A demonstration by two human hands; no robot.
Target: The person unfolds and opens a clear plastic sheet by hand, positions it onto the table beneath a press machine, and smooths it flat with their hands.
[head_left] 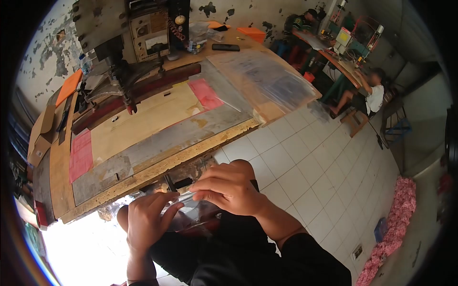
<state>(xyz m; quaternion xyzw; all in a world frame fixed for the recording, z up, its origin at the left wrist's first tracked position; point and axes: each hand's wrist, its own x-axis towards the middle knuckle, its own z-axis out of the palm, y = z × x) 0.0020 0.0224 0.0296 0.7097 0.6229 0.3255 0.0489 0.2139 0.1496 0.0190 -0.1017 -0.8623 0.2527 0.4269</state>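
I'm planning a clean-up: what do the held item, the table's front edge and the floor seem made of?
Held item: probably thin plastic film, clear and glossy; it shows bright highlights. Table's front edge: perhaps wood or board, rough, its yellowish surface worn. Floor: likely ceramic tile, smooth; pale squares, joint lines.

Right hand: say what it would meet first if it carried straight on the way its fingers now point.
The right hand is already at the clear plastic; past that, it would most likely meet the left hand first, though depth between the two is hard to judge.
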